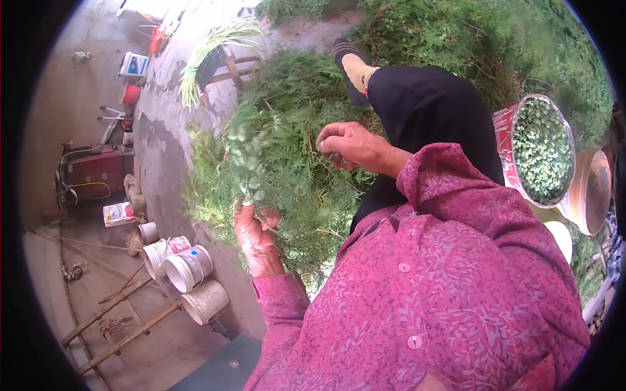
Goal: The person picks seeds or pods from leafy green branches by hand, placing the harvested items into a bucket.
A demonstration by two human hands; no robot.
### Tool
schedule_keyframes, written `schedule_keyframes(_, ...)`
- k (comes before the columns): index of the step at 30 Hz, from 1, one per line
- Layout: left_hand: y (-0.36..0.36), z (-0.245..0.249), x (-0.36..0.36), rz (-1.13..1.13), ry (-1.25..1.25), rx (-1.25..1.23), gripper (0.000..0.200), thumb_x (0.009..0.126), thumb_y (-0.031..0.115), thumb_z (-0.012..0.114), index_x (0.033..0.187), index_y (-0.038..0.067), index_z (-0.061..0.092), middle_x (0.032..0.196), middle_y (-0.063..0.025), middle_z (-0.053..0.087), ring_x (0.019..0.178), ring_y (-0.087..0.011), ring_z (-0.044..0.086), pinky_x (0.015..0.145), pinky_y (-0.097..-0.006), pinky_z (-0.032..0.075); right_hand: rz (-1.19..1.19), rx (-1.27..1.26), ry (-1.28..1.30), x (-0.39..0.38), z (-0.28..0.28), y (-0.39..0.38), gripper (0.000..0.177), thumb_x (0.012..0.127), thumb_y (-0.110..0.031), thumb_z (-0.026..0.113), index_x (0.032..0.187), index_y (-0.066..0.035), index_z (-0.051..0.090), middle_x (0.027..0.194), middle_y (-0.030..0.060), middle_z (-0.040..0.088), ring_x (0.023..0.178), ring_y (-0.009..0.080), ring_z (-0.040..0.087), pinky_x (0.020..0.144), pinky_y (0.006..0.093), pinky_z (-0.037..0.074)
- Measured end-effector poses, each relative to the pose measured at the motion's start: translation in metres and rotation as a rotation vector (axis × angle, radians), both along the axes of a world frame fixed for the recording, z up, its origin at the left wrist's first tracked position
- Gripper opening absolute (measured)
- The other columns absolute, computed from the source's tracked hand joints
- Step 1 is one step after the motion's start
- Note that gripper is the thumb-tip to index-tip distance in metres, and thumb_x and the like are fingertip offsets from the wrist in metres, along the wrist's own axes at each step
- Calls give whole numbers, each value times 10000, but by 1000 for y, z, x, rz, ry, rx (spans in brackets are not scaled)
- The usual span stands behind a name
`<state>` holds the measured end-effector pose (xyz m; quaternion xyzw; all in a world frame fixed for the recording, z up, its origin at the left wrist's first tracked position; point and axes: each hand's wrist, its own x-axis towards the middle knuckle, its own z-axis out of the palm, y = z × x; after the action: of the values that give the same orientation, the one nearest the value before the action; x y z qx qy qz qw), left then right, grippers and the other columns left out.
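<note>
My left hand [257, 238] is closed around the lower end of an evergreen sprig [248, 159] thick with pale green cones. The sprig points away from me, its top slightly blurred. To its right, my right hand [357, 146] hovers over the greenery with fingers curled in toward the thumb; whatever lies inside them is hidden. Beneath both hands spreads a heap of cut evergreen branches [293, 98]. A red bucket [506, 146] stands at my right, filled with small green cones [541, 150].
A brown-rimmed tub [592, 192] stands beside the red bucket. Long green stalks [215, 52] lie over a small stool at the far left. Several white buckets [189, 267] and a wooden ladder [130, 335] are on the left. More evergreen branches [443, 36] cover the far right.
</note>
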<state>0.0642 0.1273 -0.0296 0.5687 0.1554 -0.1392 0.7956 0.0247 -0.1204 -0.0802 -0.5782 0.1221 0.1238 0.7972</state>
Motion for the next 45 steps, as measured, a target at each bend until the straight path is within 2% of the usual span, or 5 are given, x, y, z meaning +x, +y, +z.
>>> schedule_keyframes(5, 29, -22, 14, -119, 63, -155, 130, 804, 95, 582, 888, 33, 505, 636, -33, 516, 417, -88, 407, 327, -199, 284, 130, 350, -89, -2, 0, 9, 280, 778, -211, 563, 1004, -51, 520, 810, 5, 547, 659, 83, 546, 517, 190, 409)
schedule_keyframes(29, -16, 3, -4, -151, 17, -45, 146, 811, 87, 590, 932, 25, 535, 719, -43, 570, 441, -60, 444, 334, -167, 315, 280, 17, -228, 1, -5, 20, 443, 718, -315, 660, 991, 25, 579, 763, 73, 610, 622, 106, 553, 533, 244, 434)
schedule_keyframes(35, 8, -10, 11, 92, 57, -70, 154, 824, 104, 573, 948, 20, 534, 710, -47, 559, 457, -66, 457, 334, -146, 305, 68, -679, -281, 0, -20, 8, 189, 761, -216, 611, 748, -29, 588, 595, -13, 525, 562, 80, 523, 494, 221, 409)
schedule_keyframes(37, 19, -18, 15, 26, 29, -134, 147, 828, 110, 568, 934, 14, 532, 670, -51, 546, 430, -73, 420, 336, -167, 281, 55, 34, 49, -2, -14, -4, 133, 761, -166, 569, 777, -35, 580, 627, -13, 531, 576, 89, 532, 478, 208, 391)
schedule_keyframes(45, -24, 1, 6, -43, 7, 105, 166, 852, 188, 536, 746, 78, 470, 582, -35, 478, 382, -90, 314, 375, -226, 241, 290, 507, -148, -13, 16, 1, 196, 771, -182, 608, 901, -37, 585, 762, -4, 574, 623, 59, 524, 477, 186, 390)
